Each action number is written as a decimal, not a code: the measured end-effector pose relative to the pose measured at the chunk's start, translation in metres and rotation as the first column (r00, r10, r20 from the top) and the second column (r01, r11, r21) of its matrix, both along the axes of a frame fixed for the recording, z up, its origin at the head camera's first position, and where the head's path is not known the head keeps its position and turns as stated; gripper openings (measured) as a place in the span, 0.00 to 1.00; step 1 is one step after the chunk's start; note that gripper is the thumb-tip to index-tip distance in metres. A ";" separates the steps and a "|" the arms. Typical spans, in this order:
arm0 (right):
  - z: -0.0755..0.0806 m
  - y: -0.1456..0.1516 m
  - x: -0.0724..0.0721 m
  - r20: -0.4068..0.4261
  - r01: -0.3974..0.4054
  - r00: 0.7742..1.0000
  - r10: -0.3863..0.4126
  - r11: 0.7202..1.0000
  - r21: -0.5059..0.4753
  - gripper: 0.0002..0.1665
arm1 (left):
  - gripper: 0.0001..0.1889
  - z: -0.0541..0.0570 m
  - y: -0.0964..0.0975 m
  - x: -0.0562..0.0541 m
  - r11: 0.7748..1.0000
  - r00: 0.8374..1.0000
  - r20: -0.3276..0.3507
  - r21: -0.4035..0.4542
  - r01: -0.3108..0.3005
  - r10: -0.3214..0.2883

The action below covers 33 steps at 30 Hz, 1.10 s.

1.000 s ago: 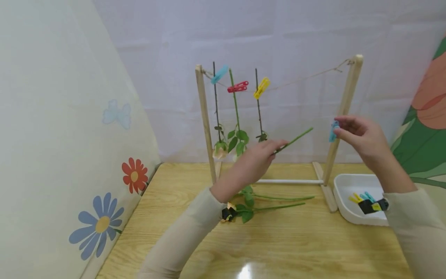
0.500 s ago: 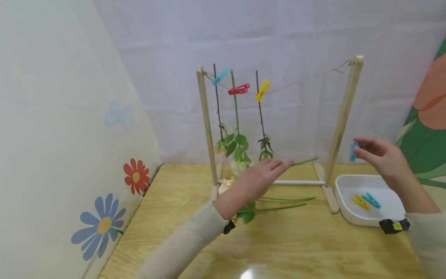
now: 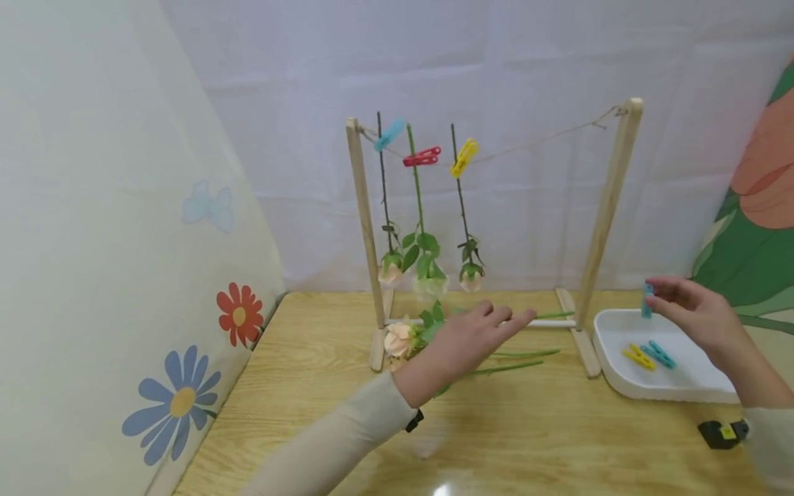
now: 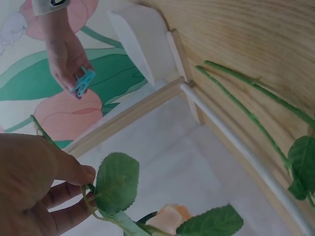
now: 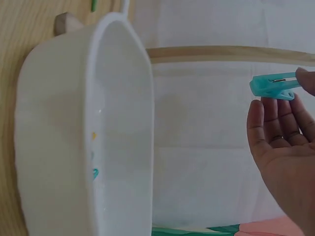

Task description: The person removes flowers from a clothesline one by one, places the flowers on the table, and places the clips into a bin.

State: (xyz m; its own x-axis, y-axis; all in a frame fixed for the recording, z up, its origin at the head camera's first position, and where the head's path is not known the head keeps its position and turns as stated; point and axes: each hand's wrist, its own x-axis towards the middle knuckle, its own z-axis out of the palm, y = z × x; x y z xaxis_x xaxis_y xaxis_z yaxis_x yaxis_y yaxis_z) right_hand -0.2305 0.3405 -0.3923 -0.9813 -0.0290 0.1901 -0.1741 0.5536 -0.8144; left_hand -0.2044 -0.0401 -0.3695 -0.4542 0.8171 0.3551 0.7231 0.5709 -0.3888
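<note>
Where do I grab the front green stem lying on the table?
Probably pinch the front green stem near its right end, coming from above: that part is thin and leafless, while leaves and the person's left arm crowd the other end.

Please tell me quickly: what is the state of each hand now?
Left hand: holding a green flower stem.
Right hand: holding a blue clothespin, pinched.

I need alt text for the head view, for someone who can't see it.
A person's left hand holds a green stem over a table, while the right hand pinches a blue clip near a white tray. Behind, three roses hang upside down, clipped to a string.
</note>
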 end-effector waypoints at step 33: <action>-0.049 0.044 -0.005 -0.080 0.032 0.997 0.000 0.917 0.398 0.23 | 0.41 -0.059 0.040 -0.007 0.958 0.985 0.049 -0.244 -0.148 0.165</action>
State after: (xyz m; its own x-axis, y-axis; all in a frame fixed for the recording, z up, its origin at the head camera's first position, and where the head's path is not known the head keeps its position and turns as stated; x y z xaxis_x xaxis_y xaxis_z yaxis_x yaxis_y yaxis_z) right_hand -0.2358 0.3843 -0.4418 -0.9652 -0.1025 0.2404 -0.2154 0.8329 -0.5098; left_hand -0.2113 0.0003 -0.4288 -0.5999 0.7907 0.1219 0.6616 0.5759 -0.4802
